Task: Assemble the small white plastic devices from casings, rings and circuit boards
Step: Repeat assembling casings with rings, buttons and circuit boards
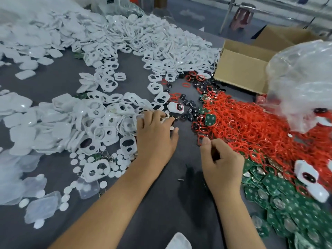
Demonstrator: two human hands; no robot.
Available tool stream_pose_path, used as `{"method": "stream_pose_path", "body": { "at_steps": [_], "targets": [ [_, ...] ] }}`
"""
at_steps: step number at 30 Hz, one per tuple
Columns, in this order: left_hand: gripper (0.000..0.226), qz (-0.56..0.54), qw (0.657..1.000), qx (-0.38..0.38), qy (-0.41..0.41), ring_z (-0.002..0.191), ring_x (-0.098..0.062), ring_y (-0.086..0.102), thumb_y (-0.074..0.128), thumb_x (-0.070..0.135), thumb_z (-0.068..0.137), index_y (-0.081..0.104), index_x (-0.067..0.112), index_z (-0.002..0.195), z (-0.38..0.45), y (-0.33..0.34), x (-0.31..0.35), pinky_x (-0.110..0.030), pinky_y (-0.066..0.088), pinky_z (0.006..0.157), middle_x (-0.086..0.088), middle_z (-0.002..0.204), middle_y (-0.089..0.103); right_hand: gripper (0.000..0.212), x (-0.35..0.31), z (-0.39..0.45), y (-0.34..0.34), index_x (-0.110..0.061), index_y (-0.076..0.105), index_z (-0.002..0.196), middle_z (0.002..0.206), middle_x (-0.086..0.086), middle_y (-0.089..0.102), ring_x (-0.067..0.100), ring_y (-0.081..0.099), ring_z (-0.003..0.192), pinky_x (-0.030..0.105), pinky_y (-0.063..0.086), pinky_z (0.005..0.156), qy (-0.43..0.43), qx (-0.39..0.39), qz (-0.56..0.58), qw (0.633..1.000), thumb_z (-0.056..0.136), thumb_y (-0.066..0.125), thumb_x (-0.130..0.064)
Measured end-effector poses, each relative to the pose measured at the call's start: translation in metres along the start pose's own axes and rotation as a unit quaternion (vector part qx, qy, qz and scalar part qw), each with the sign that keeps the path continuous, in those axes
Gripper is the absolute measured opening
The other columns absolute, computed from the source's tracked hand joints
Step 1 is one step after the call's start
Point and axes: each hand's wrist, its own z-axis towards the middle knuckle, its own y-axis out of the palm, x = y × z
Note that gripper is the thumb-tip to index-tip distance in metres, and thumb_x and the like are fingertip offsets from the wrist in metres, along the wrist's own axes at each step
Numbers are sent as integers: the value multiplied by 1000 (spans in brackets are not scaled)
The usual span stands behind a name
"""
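My left hand (pixel 155 135) lies palm down at the edge of the heap of white casings (pixel 100 123), its fingertips curled on a white casing piece (pixel 166 119). My right hand (pixel 220 159) pinches a red ring (pixel 201 140) at the near edge of the pile of red rings (pixel 251 119). Green circuit boards (pixel 291 203) are heaped at the lower right. An assembled white device (pixel 175 107) with a red-rimmed window lies beyond my left hand, and another assembled device (pixel 309 178) rests on the boards.
Small black oval parts (pixel 190 106) are scattered between the piles. White round discs (pixel 115 164) and clear covers (pixel 41 207) lie at the lower left. An open cardboard box (pixel 240 69) and a clear plastic bag (pixel 301 81) stand at the right. The table has a grey cloth (pixel 170 203).
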Motion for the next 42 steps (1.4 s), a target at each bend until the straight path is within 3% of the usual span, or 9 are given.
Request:
{"method": "stream_pose_path", "body": {
  "at_steps": [5, 9, 18, 26, 29, 32, 36, 38, 42],
  "targets": [
    [34, 13, 1000, 1, 10, 119, -27, 44, 62, 44, 96, 74, 26, 122, -2, 0, -2, -38, 27, 94, 3, 127, 60, 49, -2, -1, 0, -12, 39, 61, 51, -4, 23, 18, 26, 50, 36, 25, 49, -5, -10, 13, 1000, 102, 53, -35],
    [37, 32, 999, 0, 0, 119, -27, 46, 61, 49, 95, 72, 23, 118, -1, 0, 0, -39, 26, 95, 3, 128, 60, 48, -1, -1, 2, -14, 40, 60, 50, -4, 22, 17, 28, 50, 29, 24, 48, -10, -13, 18, 1000, 102, 54, -35],
    [17, -11, 1000, 23, 6, 118, -23, 45, 68, 41, 93, 78, 31, 103, -2, -5, 1, -37, 25, 93, 7, 125, 62, 47, 1, -3, 3, -13, 46, 60, 48, -3, 26, 20, 33, 49, 32, 28, 47, -16, -24, 15, 999, 102, 56, -32],
    [21, -74, 988, 98, 92, 109, -23, 59, 58, 33, 105, 75, 28, 115, -10, -15, 15, -39, 27, 95, 12, 109, 72, 44, 0, -4, 0, -15, 48, 64, 49, -1, 34, 22, 37, 49, 36, 30, 47, -29, -2, 29, 999, 104, 57, -32],
    [21, -132, 977, 103, 135, 105, -22, 62, 60, 36, 104, 77, 28, 114, -22, -25, 23, -41, 30, 92, 12, 104, 74, 10, -2, -8, -4, -20, 69, 98, 71, -6, 63, 12, 54, 57, 31, 46, 57, -24, 25, 74, 997, 101, 63, -27],
    [20, -192, 960, 100, 176, 100, -21, 65, 64, 36, 102, 79, 26, 111, -41, -36, 28, -42, 34, 89, 12, 99, 75, 32, -9, -19, -18, -25, 64, 129, 100, -10, 67, 7, 57, 69, 24, 48, 66, -17, 16, 83, 996, 98, 69, -21],
    [26, -226, 948, 91, 203, 97, -20, 64, 58, 39, 104, 78, 23, 106, -79, -51, 19, -42, 37, 87, 12, 96, 73, 23, -18, -50, -44, -18, 75, 119, 108, -2, 71, 9, 65, 87, 27, 52, 73, -78, 14, 20, 997, 98, 67, -16],
    [25, -228, 946, 78, 216, 97, -17, 64, 59, 40, 104, 77, 25, 106, -99, -59, 13, -38, 35, 89, 15, 96, 72, 15, -22, -70, -56, -15, 78, 112, 105, -1, 71, 3, 62, 86, 20, 50, 72, -97, 20, 15, 995, 99, 69, -15],
    [27, -279, 944, 29, 173, 101, -11, 59, 63, 36, 102, 68, 24, 126, -131, -73, 5, -34, 37, 94, 16, 108, 71, 9, -25, -107, -80, -16, 71, 105, 93, -10, 64, 5, 56, 72, 24, 48, 64, -58, -13, 32, 998, 99, 66, -19]
  ]
}}
